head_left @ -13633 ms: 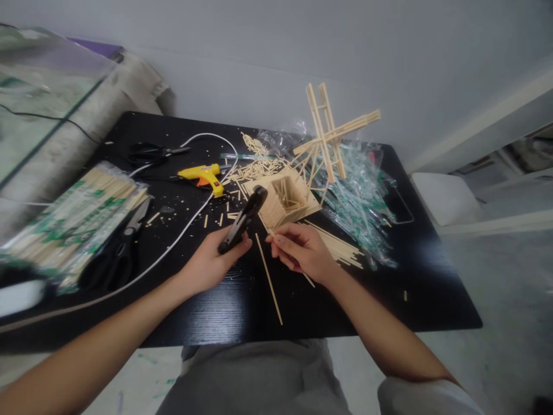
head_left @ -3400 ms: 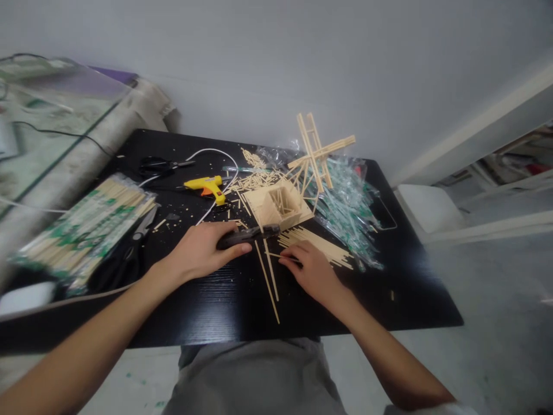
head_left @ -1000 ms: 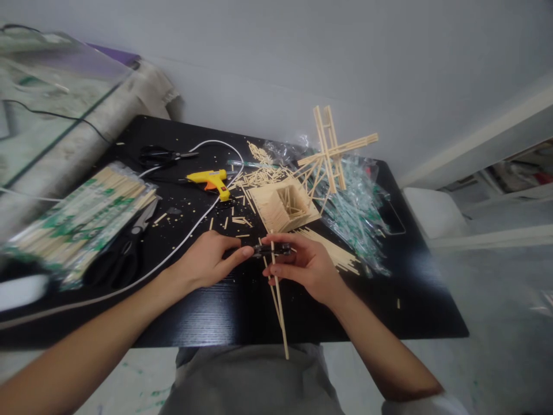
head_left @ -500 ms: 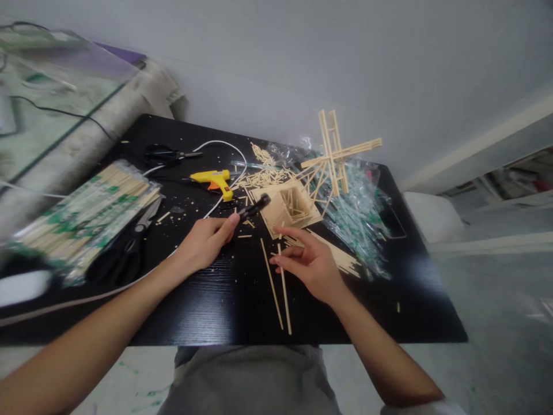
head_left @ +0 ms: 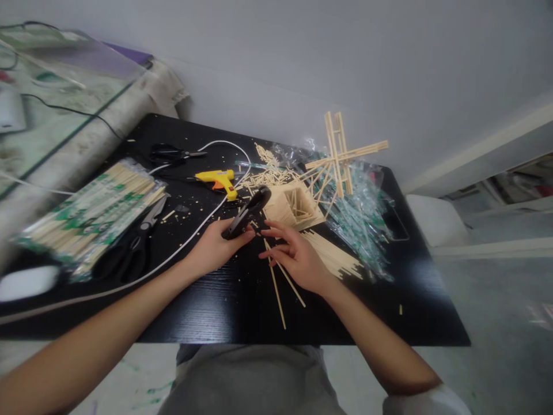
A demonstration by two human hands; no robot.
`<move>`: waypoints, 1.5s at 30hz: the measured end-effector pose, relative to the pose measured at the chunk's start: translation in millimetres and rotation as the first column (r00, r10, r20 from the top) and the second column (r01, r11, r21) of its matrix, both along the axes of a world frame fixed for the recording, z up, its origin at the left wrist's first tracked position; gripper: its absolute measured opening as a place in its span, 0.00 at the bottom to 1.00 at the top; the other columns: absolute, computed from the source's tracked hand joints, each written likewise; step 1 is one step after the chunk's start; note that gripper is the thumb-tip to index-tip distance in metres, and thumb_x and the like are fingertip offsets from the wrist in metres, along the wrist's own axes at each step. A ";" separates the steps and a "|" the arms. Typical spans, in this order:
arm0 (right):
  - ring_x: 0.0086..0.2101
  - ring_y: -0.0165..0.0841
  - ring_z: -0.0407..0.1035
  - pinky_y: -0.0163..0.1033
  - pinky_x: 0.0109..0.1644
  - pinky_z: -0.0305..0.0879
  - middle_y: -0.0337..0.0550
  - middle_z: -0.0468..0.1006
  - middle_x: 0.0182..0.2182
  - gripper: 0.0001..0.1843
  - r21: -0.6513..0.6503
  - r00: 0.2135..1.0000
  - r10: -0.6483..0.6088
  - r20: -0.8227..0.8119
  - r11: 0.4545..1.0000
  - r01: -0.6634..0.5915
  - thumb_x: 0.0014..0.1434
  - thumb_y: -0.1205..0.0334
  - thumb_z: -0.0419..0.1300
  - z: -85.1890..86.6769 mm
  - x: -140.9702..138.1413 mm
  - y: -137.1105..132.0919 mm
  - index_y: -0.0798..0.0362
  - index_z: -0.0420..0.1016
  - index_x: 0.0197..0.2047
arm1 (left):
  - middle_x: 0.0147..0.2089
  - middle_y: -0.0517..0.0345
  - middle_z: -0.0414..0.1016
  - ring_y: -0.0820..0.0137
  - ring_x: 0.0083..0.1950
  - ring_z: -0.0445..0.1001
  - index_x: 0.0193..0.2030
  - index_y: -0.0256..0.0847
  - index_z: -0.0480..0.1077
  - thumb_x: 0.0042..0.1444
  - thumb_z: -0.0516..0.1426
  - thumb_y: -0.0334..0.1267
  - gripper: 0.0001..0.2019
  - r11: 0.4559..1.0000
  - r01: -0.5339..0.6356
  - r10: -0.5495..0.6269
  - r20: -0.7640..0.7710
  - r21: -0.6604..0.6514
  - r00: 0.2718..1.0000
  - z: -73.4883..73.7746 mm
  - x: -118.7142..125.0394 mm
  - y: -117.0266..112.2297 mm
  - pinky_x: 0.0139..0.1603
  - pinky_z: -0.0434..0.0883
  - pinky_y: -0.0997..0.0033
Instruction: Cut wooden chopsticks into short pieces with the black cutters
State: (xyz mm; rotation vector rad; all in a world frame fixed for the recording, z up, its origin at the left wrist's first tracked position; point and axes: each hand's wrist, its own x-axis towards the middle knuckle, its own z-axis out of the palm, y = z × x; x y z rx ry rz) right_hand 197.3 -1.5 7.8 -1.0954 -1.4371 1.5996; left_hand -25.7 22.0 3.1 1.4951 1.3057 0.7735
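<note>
My left hand (head_left: pixel 217 245) is closed around a black-handled hand tool (head_left: pixel 248 214), its far end pointing up and to the right; its exact kind is not clear. My right hand (head_left: pixel 298 253) is beside it, fingers stretched and apart, with nothing gripped between them. Beneath those fingers, two thin wooden sticks lie on the black table: one stick (head_left: pixel 277 297) and a second stick (head_left: pixel 294 285) slanting out to the right. Just beyond both hands stands a wooden-stick model (head_left: pixel 283 208) with a square hollow and a crossed windmill-like frame (head_left: pixel 337 153).
A yellow glue gun (head_left: pixel 218 178) with a white cord lies behind my left hand. Bundled chopsticks (head_left: pixel 99 207) and black scissors (head_left: pixel 132 248) are on the left. Cut stick pieces (head_left: pixel 270 176), loose sticks (head_left: pixel 332 253) and clear wrappers (head_left: pixel 363 207) surround the model.
My right fingers have let go of the wooden stick, which now slants to the right on the table. My left hand has turned the black tool and brought it closer to my right hand.
</note>
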 end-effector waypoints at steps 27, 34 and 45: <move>0.30 0.32 0.81 0.44 0.41 0.84 0.37 0.84 0.30 0.15 -0.298 0.918 -0.164 -0.361 0.953 0.053 0.51 0.56 0.78 -2.4 4.3 0.6 0.53 0.81 0.36 | 0.46 0.46 0.78 0.52 0.50 0.77 0.53 0.39 0.72 0.55 0.55 0.37 0.18 0.843 0.338 0.090 -0.729 0.419 0.679 5.9 -12.3 -10.7 0.50 0.73 0.55; 0.30 0.32 0.82 0.43 0.40 0.85 0.36 0.84 0.29 0.15 -0.282 0.909 -0.184 -0.374 0.956 0.078 0.50 0.56 0.79 -2.9 3.5 1.1 0.53 0.82 0.35 | 0.46 0.47 0.78 0.53 0.49 0.77 0.53 0.40 0.71 0.57 0.55 0.38 0.17 0.830 0.350 0.102 -0.736 0.433 0.669 4.8 -11.4 -11.3 0.50 0.73 0.56; 0.29 0.31 0.81 0.40 0.38 0.84 0.36 0.84 0.27 0.16 -0.284 0.917 -0.201 -0.344 0.953 0.102 0.46 0.55 0.80 -0.7 2.7 1.9 0.54 0.83 0.33 | 0.44 0.48 0.79 0.54 0.45 0.78 0.51 0.39 0.71 0.59 0.54 0.40 0.15 0.837 0.358 0.067 -0.727 0.413 0.683 1.5 -13.0 -11.9 0.43 0.73 0.59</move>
